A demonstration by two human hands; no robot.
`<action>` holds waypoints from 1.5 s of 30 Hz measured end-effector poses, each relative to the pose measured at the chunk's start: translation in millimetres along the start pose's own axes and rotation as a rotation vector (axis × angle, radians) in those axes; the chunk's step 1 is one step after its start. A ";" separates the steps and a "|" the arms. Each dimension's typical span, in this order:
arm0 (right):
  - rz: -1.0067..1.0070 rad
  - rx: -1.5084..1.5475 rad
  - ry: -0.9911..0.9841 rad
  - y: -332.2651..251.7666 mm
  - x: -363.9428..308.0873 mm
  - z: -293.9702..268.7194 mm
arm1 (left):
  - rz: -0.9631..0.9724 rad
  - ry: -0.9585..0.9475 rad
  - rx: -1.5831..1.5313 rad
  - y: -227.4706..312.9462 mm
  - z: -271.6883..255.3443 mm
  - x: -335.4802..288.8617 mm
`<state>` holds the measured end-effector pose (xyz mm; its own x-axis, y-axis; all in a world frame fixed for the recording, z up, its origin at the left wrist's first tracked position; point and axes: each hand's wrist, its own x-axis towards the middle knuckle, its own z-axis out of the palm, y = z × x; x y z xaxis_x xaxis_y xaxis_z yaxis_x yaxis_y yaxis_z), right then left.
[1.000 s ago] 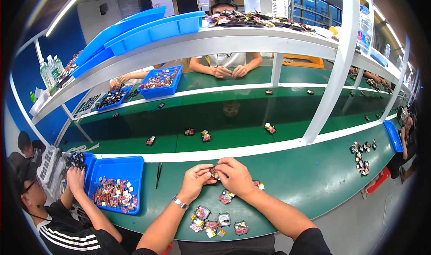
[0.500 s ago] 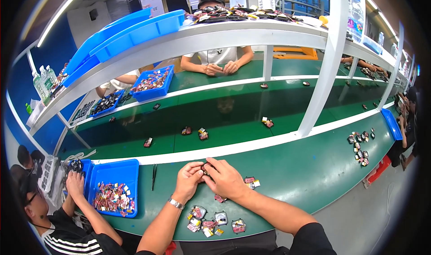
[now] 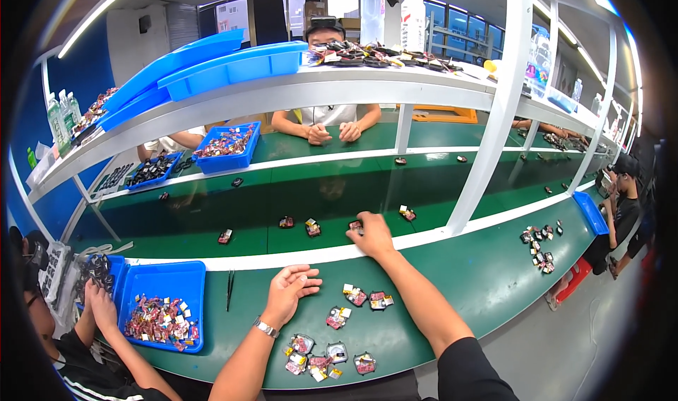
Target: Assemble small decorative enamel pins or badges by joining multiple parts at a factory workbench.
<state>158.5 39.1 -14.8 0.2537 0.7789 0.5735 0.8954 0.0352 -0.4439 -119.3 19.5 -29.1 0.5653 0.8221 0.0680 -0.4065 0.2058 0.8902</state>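
Over the green belt beyond the white rail, my right hand (image 3: 372,237) reaches out with its fingers closed on a small electronic assembly (image 3: 355,226), dark-cased with red inside. My left hand (image 3: 289,293) hovers above the near green bench, fingers apart and holding nothing; a metal-banded watch (image 3: 266,327) is on that wrist. To the right of it lie a few similar open assemblies (image 3: 338,318) with red, white and yellow parts. A cluster of several more assemblies (image 3: 319,368) rests at the bench's near edge. Black tweezers (image 3: 230,290) lie left of my left hand.
A blue tray (image 3: 200,281) of small red and white parts stands at left, beside a co-worker's hands (image 3: 101,306). A white post (image 3: 487,126) rises right of my right arm, under an overhead shelf (image 3: 339,83). Other assemblies (image 3: 313,227) sit along the belt. Another person sits opposite.
My hands have parted. The right one has moved forward over the belt with an assembly, while the left stays above the bench and has opened. The view has shifted slightly.
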 end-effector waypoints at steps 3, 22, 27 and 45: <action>0.072 -0.183 0.295 48.8 2.8 -27.3 | 0.003 -0.014 0.014 -0.8 -3.9 -2.8; -0.154 0.528 -0.388 -56.6 -52.4 -82.2 | -0.100 -0.057 0.202 13.7 2.3 -4.5; -0.361 0.540 -0.561 -104.8 -60.8 -77.0 | -0.244 -0.292 0.006 15.2 -4.7 0.2; -0.475 0.259 -0.501 -85.9 -65.2 -61.1 | -0.157 -0.204 0.042 1.4 7.5 2.9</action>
<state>87.4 -53.0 28.0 -0.3929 0.8337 0.3881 0.7364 0.5380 -0.4101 -112.8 18.1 -24.2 0.7538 0.6570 0.0127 -0.2741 0.2968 0.9147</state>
